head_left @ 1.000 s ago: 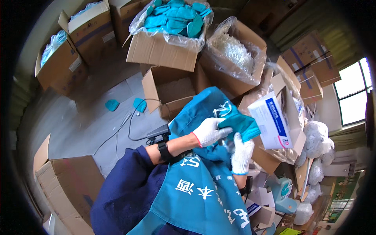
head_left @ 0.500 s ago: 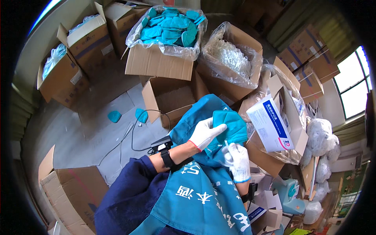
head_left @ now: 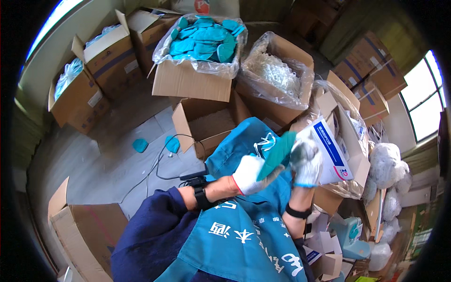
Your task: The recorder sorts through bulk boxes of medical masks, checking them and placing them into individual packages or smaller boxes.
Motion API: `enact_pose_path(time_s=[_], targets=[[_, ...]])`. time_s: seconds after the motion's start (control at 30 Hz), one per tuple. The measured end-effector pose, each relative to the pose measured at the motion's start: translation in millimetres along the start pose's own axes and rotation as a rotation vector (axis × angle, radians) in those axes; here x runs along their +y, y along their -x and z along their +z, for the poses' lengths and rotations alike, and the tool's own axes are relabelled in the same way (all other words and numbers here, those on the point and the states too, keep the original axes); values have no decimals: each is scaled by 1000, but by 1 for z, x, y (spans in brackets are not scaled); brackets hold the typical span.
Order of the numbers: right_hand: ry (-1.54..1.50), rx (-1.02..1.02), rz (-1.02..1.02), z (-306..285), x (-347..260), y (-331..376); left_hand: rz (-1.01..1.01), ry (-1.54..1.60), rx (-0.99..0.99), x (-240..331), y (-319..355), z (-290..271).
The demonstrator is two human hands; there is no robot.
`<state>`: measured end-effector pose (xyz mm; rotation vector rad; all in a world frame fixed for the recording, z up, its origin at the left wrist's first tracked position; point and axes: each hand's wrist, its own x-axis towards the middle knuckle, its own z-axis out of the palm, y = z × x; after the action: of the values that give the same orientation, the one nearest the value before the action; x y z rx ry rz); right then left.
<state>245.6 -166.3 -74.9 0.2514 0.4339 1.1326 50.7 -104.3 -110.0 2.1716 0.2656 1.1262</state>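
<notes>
Over my lap, my left hand (head_left: pixel 253 175), in a white knit glove, grips a teal cup-shaped face mask (head_left: pixel 276 157) that is turned nearly edge-on. Just right of the mask is my right hand (head_left: pixel 307 162), also gloved. Its fingers are blurred by motion, so I cannot tell whether they hold anything. Beneath both hands spreads my teal printed apron (head_left: pixel 235 242). Thin white lines show on it beyond the left hand.
Ahead stand a lined carton (head_left: pixel 192 77) full of teal masks, a carton of white straps (head_left: pixel 277 77) and an open carton (head_left: pixel 211 123). A white-and-blue box (head_left: pixel 326 150) sits at right. Two masks (head_left: pixel 140 145) and a black cable (head_left: pixel 159 176) lie on the floor.
The mask has turned from facing me to nearly edge-on in my left hand. My right hand has moved up and right, from the mask's lower edge to beside it.
</notes>
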Motion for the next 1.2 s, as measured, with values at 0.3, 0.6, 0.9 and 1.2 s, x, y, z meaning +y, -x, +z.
enact_pose_path(time_s=[0.3, 0.6, 0.9, 1.2], targets=[[1167, -359, -681, 121, 37, -30, -250, 621, -500, 46, -4, -60], [1545, -341, 250, -32, 95, 39, -297, 2417, -740, 18, 3, -3], [1462, -92, -238, -20, 65, 17, -553, 669, -209, -24, -5, -60], [1401, 87, -166, -43, 73, 11, -739, 695, -179, -8, -36, -61]])
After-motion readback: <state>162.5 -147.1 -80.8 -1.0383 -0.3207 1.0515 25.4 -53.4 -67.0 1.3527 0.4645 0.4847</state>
